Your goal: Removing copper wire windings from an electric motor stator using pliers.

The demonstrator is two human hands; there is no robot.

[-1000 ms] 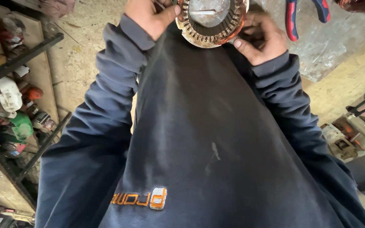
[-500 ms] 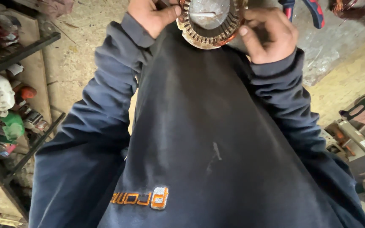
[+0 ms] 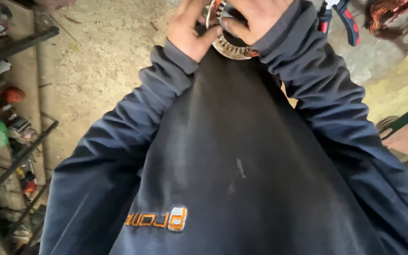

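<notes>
Metal slotted stator ring (image 3: 230, 46) now gripped closer by both hands: left hand (image 3: 191, 29), right hand (image 3: 256, 19) shifted over its top.

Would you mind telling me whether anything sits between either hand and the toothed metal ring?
Nothing visible does. The left hand and the right hand both grip the ring directly, fingers on its rim.

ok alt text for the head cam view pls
Both hands, left hand and right hand, grip a round toothed metal stator ring at the top edge, above a dark blue sweatshirt. Red-handled pliers lie beyond; cluttered shelves stand left.
</notes>
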